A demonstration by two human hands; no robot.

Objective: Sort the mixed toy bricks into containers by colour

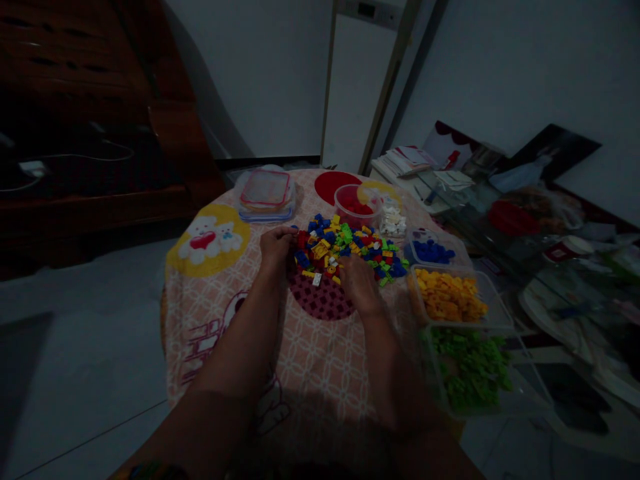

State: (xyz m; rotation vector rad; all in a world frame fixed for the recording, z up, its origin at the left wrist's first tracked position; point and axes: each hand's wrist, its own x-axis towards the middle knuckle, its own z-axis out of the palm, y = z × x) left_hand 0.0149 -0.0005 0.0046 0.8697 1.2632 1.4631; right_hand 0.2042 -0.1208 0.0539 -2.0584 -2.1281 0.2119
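Note:
A heap of mixed toy bricks (pixel 327 245) in blue, yellow, red, green and white lies mid-table, partly over a dark red patterned round patch. At the heap's left edge is my left hand (pixel 276 245), its fingers drawn together; a small dark blue spot shows at the fingertips, too small to name. My right hand (pixel 358 281) reaches into the near side of the heap with curled fingers, and what its fingertips grip is hidden. Just in front of the heap, between both hands, lies a white brick (pixel 317 280).
Sorted bricks fill a round tub of red ones (pixel 356 208), a pile of white ones (pixel 393 221), and boxes of blue (pixel 433 252), yellow (pixel 450 297) and green (pixel 470 367) along the right. Stacked lids (pixel 265 190) lie back left. A cluttered glass table (pixel 467 217) adjoins on the right.

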